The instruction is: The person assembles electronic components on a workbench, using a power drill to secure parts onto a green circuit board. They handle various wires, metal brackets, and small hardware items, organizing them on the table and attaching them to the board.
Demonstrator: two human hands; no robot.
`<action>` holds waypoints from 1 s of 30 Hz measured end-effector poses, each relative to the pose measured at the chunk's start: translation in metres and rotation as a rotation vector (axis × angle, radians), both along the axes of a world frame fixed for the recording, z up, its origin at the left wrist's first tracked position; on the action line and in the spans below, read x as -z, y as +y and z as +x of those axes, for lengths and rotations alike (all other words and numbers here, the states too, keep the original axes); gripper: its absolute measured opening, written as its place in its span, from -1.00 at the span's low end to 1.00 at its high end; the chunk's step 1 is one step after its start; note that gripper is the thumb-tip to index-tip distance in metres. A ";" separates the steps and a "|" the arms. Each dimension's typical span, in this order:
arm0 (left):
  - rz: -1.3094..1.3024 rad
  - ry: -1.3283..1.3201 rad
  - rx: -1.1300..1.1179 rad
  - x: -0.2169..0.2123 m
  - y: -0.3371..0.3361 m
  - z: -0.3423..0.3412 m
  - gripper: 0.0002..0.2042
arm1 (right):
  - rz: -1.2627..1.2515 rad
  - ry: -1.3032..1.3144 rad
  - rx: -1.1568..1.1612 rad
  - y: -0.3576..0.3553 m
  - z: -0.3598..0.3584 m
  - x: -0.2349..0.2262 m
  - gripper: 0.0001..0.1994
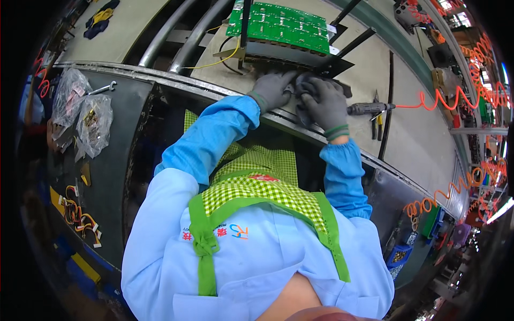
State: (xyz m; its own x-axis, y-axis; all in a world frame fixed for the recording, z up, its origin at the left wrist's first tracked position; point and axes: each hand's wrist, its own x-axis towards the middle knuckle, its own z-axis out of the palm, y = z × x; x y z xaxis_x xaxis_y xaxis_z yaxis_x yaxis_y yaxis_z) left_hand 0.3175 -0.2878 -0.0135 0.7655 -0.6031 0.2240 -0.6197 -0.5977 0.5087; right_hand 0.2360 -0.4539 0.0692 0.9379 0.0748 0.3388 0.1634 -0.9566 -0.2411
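Watching through the head camera, I see a green circuit board (pixel 278 28) held up in a metal frame (pixel 244 27). Just below the board, the gloved left hand (pixel 271 91) and right hand (pixel 327 101) sit close together, fingers curled around a dark item (pixel 303 114); I cannot tell whether either grips it. A power screwdriver (pixel 368 109) and pliers (pixel 376 127) lie below and right of the board.

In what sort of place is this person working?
Most likely an electronics assembly workshop: there is a green circuit board, a hand tool on a red coiled line, and a bunch of coloured wires.
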 end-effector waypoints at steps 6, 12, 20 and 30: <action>-0.005 0.001 -0.022 0.000 0.000 0.002 -0.37 | 0.121 0.060 -0.139 0.006 0.024 0.058 -0.69; 0.117 0.000 -0.066 -0.003 -0.007 -0.001 -0.48 | -0.115 0.259 -0.049 0.003 0.026 0.040 -0.76; 0.162 0.019 -0.035 -0.004 -0.009 -0.001 -0.44 | 0.012 0.363 -0.016 -0.063 0.034 0.029 -0.60; -0.417 0.186 -0.141 -0.020 0.054 -0.010 -0.59 | 0.050 0.437 -0.065 -0.011 0.034 0.024 -0.40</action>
State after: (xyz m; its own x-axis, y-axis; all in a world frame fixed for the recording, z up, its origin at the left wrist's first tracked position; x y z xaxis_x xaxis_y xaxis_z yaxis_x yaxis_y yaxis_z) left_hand 0.3073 -0.2340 0.0062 0.8833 -0.3785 0.2766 -0.4232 -0.3903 0.8176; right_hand 0.2702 -0.4646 0.0452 0.9876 0.1324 -0.0843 0.0956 -0.9332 -0.3465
